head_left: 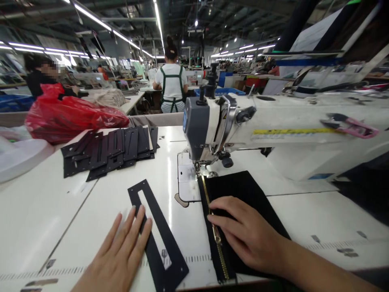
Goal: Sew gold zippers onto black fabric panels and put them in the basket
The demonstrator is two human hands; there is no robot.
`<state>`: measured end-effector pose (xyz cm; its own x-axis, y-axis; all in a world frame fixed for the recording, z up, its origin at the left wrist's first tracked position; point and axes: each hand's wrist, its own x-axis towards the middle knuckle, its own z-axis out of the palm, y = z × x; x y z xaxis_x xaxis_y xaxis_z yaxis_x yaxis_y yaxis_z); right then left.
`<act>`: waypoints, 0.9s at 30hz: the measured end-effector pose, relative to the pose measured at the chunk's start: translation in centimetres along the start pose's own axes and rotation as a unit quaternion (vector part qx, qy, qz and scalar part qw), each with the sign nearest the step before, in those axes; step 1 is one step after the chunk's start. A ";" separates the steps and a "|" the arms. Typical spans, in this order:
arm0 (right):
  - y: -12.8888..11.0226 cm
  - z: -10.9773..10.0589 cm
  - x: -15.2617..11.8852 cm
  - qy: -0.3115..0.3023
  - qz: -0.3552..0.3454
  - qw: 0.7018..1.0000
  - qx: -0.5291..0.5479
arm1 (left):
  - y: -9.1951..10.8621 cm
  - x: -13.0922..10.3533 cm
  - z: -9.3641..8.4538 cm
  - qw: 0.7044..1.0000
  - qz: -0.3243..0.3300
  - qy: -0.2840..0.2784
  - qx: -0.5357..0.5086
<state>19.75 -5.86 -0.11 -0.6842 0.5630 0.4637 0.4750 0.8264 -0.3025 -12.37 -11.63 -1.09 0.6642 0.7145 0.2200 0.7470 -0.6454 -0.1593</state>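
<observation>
My left hand (120, 245) lies flat with fingers spread, its fingertips on the left edge of a dark panel (173, 249) with a long slot and small corner holes. Bent fingers of my right hand (247, 231) press on a gold-toothed zipper (223, 259) along the left edge of black fabric (237, 184); the thumb is mostly hidden. The zipper's metal slider sits just below those fingertips. At its far end the fabric reaches the presser foot of a white sewing machine (285, 121).
Several similar slotted panels (105, 152) lie piled at the back left, near a red plastic bag (74, 115) and a round white object (22, 158). Pink-handled snips (357, 125) rest against the machine arm. A person in a green apron (172, 81) faces away beyond the table.
</observation>
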 end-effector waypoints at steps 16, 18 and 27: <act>2.0 1.6 1.0 -0.021 0.081 0.990 -0.118 | -0.6 4.9 -1.6 0.998 -0.014 0.025 -0.055; 1.6 1.5 1.1 -0.021 0.088 0.988 -0.124 | -2.0 5.2 -0.4 0.997 -0.008 0.048 -0.059; 0.3 2.3 0.9 -0.017 0.129 0.981 -0.145 | 0.1 10.0 -0.6 0.973 0.036 0.195 -0.115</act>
<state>18.03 -5.05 -1.76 -0.5370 0.7565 0.3733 0.7685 0.6212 -0.1535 -5.66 -4.70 1.64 0.6208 0.5367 0.5715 0.6426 -0.7659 0.0213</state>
